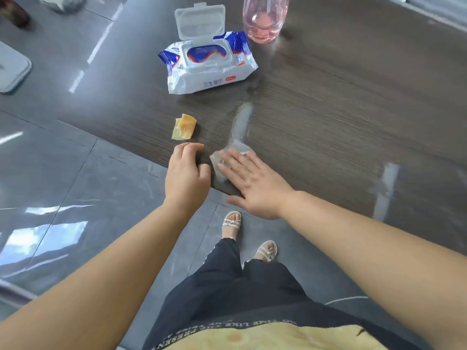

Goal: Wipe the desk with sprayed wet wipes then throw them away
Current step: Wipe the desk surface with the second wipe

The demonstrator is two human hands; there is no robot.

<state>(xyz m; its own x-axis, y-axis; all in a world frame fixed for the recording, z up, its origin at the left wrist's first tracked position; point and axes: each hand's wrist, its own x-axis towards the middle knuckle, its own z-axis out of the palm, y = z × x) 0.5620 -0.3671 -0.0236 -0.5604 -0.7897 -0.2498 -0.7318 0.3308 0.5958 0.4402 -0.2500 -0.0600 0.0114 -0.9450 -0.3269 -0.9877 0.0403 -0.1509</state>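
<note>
My right hand [255,184] lies flat with straight fingers on a crumpled wet wipe [228,154] near the front edge of the dark wood-grain desk [341,102]. A wet smear [242,122] runs back from the wipe. My left hand [187,173] rests at the desk's edge just left of the wipe, fingers loosely curled and holding nothing. Behind them stands the white and blue wet-wipe pack [209,61] with its lid flipped up. A pink clear spray bottle [264,18] is at the back, its top cut off by the frame.
A small crumpled yellow scrap [184,127] lies on the desk just beyond my left hand. A grey lid-like object [12,72] is at the far left over the glossy tiled floor [75,198]. My legs and sandalled feet stand below the desk edge.
</note>
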